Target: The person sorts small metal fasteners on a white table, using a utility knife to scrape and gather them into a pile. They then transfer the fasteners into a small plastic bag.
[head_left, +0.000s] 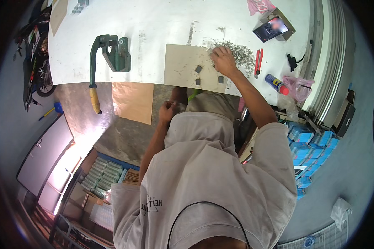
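Observation:
My right hand (223, 60) is over the far right part of a beige board (180, 62), fingers curled down at the edge of a scatter of small dark bits (242, 56). What its fingertips hold, if anything, is hidden. On the board lie several small dark square pieces (220, 79), one of them partly under my right hand. My left hand (169, 111) is closed, below the table's front edge beside my lap. Anything inside it is too small to make out.
A green hand press (116, 54) with a yellow-wrapped lever stands left on the white table (153, 20). To the right are a red cutter (258, 62), a spray can (276, 84), a pink bag (298, 87) and a phone (271, 29) against a box. Blue packs (307, 149) are stacked beside me.

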`<move>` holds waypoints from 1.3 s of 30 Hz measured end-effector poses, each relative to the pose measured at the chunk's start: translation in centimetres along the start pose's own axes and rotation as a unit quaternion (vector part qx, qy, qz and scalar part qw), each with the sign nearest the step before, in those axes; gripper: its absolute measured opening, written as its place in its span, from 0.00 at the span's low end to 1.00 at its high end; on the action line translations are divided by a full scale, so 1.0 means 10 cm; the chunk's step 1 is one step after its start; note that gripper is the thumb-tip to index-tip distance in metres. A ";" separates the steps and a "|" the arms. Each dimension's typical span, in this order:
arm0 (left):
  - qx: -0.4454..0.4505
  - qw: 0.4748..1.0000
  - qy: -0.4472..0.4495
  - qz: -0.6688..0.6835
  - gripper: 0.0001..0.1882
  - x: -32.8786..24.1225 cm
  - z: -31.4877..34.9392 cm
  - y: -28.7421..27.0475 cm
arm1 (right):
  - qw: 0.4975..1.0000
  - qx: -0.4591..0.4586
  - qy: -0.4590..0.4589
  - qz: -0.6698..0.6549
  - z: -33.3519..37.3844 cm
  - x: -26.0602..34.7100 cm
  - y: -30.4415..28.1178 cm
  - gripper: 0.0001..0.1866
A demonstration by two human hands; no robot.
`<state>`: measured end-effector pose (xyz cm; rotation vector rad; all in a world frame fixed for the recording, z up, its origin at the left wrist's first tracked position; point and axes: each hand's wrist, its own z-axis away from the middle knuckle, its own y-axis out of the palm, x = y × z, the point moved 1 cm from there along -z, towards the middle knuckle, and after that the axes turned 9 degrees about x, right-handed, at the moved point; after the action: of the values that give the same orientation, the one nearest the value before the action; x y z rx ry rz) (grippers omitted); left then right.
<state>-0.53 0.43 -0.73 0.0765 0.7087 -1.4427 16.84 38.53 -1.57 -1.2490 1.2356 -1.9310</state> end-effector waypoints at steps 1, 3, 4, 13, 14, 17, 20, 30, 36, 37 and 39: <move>0.014 1.000 -0.014 0.007 0.23 0.00 -0.02 0.00 | 0.998 0.053 0.016 -0.019 0.02 0.03 -0.05 0.09; 0.032 0.999 -0.020 0.026 0.23 0.01 -0.07 0.06 | 0.996 0.082 0.009 -0.036 0.07 0.01 -0.03 0.07; 0.035 0.999 -0.013 0.037 0.23 0.02 -0.10 0.12 | 0.998 0.059 -0.014 -0.034 0.11 0.00 0.01 0.06; -0.001 1.000 -0.001 0.028 0.24 0.07 -0.11 0.14 | 0.996 -0.036 0.068 -0.050 0.17 -0.24 -0.06 0.04; 0.007 1.000 -0.006 0.019 0.24 -0.03 -0.10 0.14 | 0.997 -0.022 0.048 -0.056 0.18 -0.22 -0.05 0.05; 0.007 1.000 0.010 0.000 0.26 0.04 -0.11 0.11 | 0.997 0.041 0.004 -0.069 0.12 -0.02 -0.04 0.05; 0.001 1.000 0.015 0.028 0.26 0.01 -0.10 0.09 | 0.995 0.091 0.011 -0.028 0.05 0.06 -0.05 0.05; -0.002 1.000 -0.005 -0.030 0.24 -0.19 0.00 0.05 | 1.000 0.009 0.001 -0.020 0.01 -0.08 0.02 0.08; -0.010 1.000 0.003 -0.002 0.23 -0.08 -0.05 0.07 | 0.997 0.058 -0.025 0.053 -0.07 -0.11 0.05 0.11; -0.011 1.000 0.003 -0.009 0.23 -0.10 -0.04 0.07 | 0.996 0.065 -0.013 0.058 -0.07 -0.18 0.02 0.12; -0.009 1.000 0.006 -0.017 0.23 -0.10 -0.02 0.09 | 0.999 0.007 -0.004 0.041 0.07 -0.36 -0.11 0.10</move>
<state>0.22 1.55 -0.70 0.0594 0.7344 -1.4693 19.05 41.63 -2.02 -1.1804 1.2479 -1.8711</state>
